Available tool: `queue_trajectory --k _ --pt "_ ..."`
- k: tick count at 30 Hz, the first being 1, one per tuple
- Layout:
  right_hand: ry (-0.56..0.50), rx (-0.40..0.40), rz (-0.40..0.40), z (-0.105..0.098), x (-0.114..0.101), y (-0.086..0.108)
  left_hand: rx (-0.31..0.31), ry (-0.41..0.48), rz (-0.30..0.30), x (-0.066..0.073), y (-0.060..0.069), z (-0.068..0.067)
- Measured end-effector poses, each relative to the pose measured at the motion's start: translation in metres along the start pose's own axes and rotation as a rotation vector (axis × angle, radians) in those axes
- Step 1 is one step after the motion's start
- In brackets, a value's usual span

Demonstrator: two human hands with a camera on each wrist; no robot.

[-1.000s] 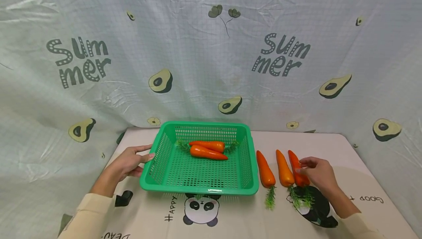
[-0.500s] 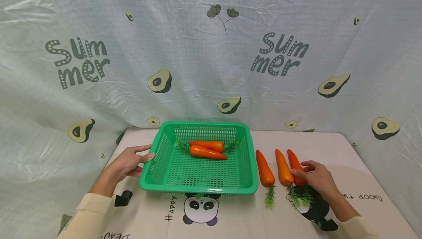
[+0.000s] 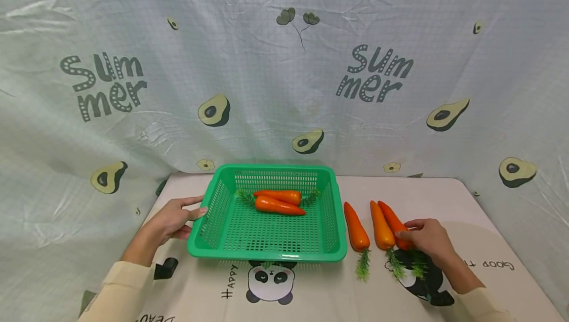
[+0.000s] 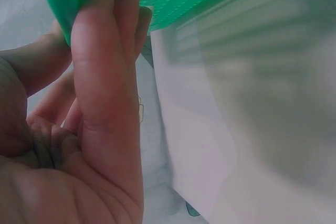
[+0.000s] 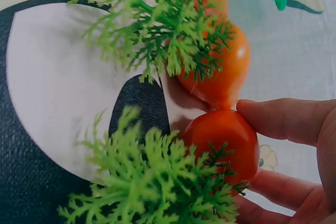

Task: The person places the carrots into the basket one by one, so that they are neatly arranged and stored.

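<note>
The left hand point(image 3: 175, 218) grips the left rim of a green basket point(image 3: 266, 257); in the left wrist view its fingers point(image 4: 105, 77) lie against the green rim. Two carrots point(image 3: 279, 205) lie in the basket. To its right, three carrots lie on the table, leafy ends toward the front. The right hand point(image 3: 428, 239) pinches the rightmost carrot point(image 3: 393, 219) near its thick end, thumb on one side and fingers on the other, also in the right wrist view, where this carrot point(image 5: 226, 140) is beside the middle one point(image 5: 223, 66).
The leftmost loose carrot point(image 3: 356, 227) lies close to the basket's right side. The table point(image 3: 329, 292) has a printed cover with a panda and lettering. A patterned curtain point(image 3: 266, 65) hangs behind the table's back edge.
The rightmost carrot's tip has moved left, close to the middle carrot, and it lies more slanted. The right hand's thumb has shifted onto its near side. The left hand and basket look unchanged.
</note>
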State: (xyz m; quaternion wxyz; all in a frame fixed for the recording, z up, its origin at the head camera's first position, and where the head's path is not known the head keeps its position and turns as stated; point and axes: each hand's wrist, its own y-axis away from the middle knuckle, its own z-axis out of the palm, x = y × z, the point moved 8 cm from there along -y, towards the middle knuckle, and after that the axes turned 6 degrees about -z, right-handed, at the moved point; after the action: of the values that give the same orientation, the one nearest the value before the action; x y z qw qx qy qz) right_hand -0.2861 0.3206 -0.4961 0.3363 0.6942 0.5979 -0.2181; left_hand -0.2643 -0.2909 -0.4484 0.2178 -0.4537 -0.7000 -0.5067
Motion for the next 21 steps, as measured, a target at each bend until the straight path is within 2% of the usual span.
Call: queue_trajectory --k 10,21 --pt "-0.023 -0.002 -0.018 -0.004 0.0 -0.002 -0.006 0.001 0.004 -0.001 -0.001 0.0" --pt "-0.054 -0.027 -0.084 -0.008 -0.021 0.002 -0.005 0.008 0.004 0.0 -0.001 0.0"
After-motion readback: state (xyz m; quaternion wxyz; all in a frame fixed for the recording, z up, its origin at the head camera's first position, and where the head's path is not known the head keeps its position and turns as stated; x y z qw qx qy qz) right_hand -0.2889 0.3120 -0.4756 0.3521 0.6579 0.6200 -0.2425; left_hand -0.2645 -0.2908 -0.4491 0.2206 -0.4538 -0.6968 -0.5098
